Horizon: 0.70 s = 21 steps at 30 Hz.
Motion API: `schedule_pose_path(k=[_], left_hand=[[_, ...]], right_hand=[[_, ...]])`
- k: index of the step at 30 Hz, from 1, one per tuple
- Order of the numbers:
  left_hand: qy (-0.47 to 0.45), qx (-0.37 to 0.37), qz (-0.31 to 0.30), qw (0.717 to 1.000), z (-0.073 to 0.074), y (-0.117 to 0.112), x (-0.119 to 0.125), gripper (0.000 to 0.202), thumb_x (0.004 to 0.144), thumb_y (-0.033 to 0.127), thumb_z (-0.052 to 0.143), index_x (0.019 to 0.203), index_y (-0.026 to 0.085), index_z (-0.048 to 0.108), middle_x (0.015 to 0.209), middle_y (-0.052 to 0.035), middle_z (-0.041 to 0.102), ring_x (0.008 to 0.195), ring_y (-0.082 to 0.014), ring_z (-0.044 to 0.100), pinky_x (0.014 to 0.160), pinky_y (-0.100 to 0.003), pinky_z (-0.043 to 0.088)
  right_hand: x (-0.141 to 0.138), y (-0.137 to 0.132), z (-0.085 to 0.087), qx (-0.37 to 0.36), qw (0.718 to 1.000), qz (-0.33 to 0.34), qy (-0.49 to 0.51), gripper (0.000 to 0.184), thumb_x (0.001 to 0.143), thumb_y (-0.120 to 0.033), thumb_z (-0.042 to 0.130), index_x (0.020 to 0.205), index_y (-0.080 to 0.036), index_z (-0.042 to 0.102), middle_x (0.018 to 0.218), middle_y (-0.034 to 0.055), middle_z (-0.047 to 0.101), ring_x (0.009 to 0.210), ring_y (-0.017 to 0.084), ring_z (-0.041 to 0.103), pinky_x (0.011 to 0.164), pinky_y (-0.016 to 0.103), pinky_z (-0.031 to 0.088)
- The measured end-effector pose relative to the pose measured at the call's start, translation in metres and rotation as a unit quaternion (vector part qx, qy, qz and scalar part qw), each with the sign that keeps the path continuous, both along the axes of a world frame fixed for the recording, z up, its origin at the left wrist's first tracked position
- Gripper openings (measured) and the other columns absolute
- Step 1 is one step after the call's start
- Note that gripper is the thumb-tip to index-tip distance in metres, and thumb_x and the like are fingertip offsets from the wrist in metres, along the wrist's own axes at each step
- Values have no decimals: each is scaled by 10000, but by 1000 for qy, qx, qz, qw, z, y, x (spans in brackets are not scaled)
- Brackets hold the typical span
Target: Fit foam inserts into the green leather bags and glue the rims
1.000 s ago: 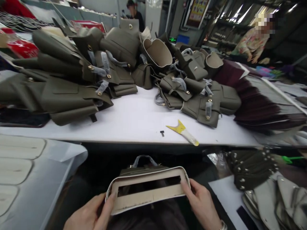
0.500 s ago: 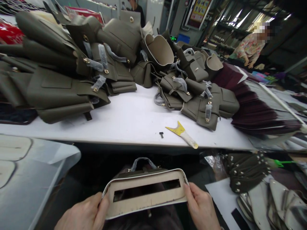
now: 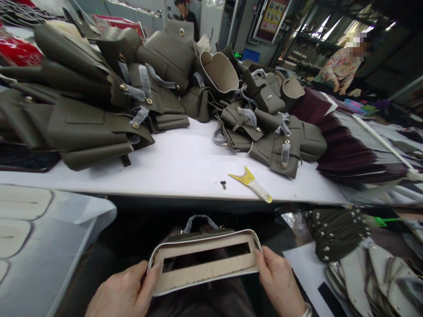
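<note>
Low in front of me I hold an olive handbag [image 3: 201, 234] with a beige rectangular frame panel [image 3: 205, 269] set in its mouth, a long slot cut through the panel. My left hand [image 3: 124, 293] grips the panel's left end, fingers curled round the edge. At the panel's right end, my right hand [image 3: 280, 281] is closed on the edge in the same way. The bag's wrapped handle [image 3: 198, 219] sticks up behind the panel.
A white table [image 3: 185, 163] ahead carries heaps of olive handbags [image 3: 99, 97], more olive bags [image 3: 274, 132], a yellow scraper tool [image 3: 253, 184] and dark maroon stacked pieces [image 3: 350, 154]. Studded olive pieces [image 3: 337, 231] lie at right. Two other people stand at the far back.
The panel and both hands have shifted slightly up and to the right in view; the grip is unchanged.
</note>
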<state>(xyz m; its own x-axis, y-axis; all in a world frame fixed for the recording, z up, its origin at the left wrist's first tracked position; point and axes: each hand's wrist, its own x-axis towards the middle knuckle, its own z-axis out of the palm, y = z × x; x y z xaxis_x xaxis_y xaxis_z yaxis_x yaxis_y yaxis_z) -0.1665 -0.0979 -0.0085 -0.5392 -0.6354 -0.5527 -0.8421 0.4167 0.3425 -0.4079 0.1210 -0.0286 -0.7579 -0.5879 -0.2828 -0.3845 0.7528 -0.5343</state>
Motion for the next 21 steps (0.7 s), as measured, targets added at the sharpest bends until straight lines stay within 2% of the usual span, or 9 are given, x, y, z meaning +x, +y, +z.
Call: schedule_pose_path(k=[5,9,14,18,21], left_hand=[[-9,-13,2,1000,5,2,-2,441,932,409,265,679,237,582,785,-88,728,808,-279,690,653,-320,351],[-6,-15,1,1000,7,1,-1,449,939,394,263,666,233,582,773,-86,725,806,-268,690,649,-312,339],[35,-12,11,999,6,1,1,460,955,416,284,657,221,575,743,-83,705,764,-254,680,638,-302,323],[114,5,70,991,11,4,5,501,952,508,341,599,205,526,625,-51,631,645,-209,623,598,-282,303],[210,58,142,965,11,8,11,550,950,572,353,573,195,488,541,-13,552,572,-170,562,557,-258,309]], right_hand=[[-3,-3,1,25,999,22,-19,465,910,-575,263,628,-244,428,587,36,555,578,195,536,564,305,307],[-7,-5,5,54,997,58,-4,436,919,-517,238,622,-248,408,593,47,576,597,208,563,585,319,301],[-11,-6,5,60,995,74,2,432,920,-498,262,607,-249,425,591,54,601,586,212,578,574,319,309],[-9,1,-1,14,998,55,-16,438,882,-567,393,588,-255,479,560,40,610,548,210,580,535,304,356],[-13,15,-11,-28,999,11,-32,347,779,-588,603,638,-272,594,524,15,604,485,213,571,475,299,381]])
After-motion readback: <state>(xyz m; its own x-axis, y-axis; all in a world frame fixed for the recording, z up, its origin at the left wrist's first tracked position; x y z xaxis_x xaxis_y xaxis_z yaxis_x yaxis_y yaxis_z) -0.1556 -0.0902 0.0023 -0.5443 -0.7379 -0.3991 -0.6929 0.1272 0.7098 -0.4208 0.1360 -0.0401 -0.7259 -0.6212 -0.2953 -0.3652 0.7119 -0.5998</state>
